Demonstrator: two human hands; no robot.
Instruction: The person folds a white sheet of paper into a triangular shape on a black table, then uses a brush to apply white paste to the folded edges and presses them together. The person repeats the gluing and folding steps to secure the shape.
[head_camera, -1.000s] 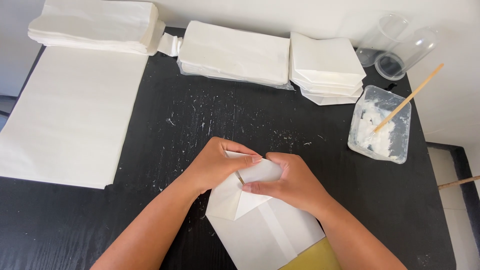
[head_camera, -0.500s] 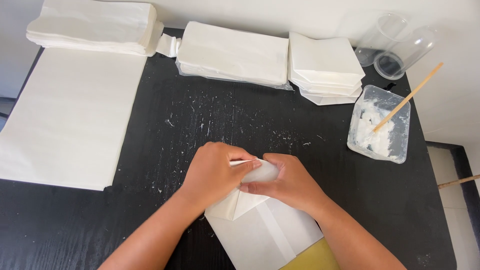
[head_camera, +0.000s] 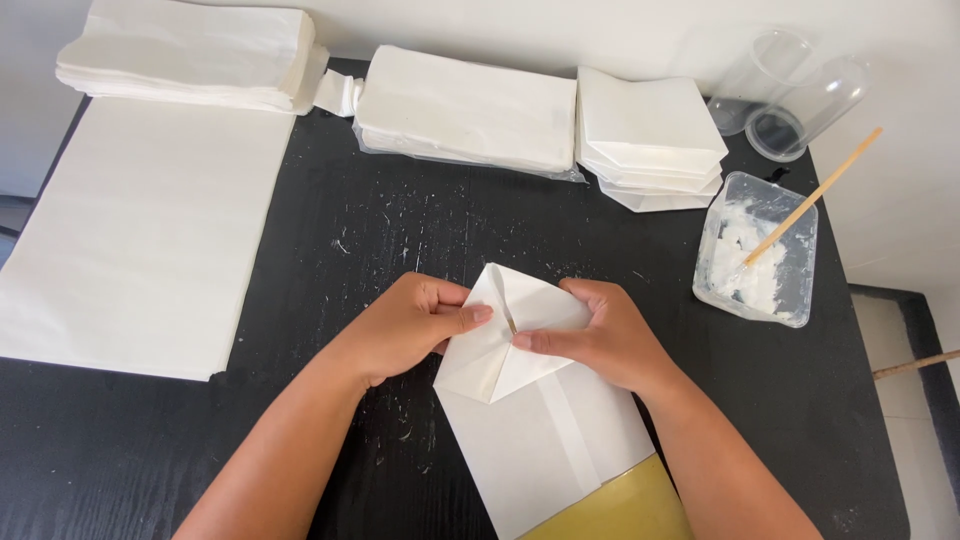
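On the black counter (head_camera: 400, 230), a white paper bag (head_camera: 540, 420) with a folded diamond-shaped bottom lies flat near the front edge. The left hand (head_camera: 405, 325) pinches its left flap in a narrow grip; the right hand (head_camera: 605, 335) presses the right flap, fingers closed on the paper. A clear plastic tub of white paste (head_camera: 757, 250) sits to the right.

Matt white paper bag (head_camera: 545, 440), matt black table (head_camera: 400, 230), clear glossy plastic tub (head_camera: 757, 250), wooden stick (head_camera: 812, 198)
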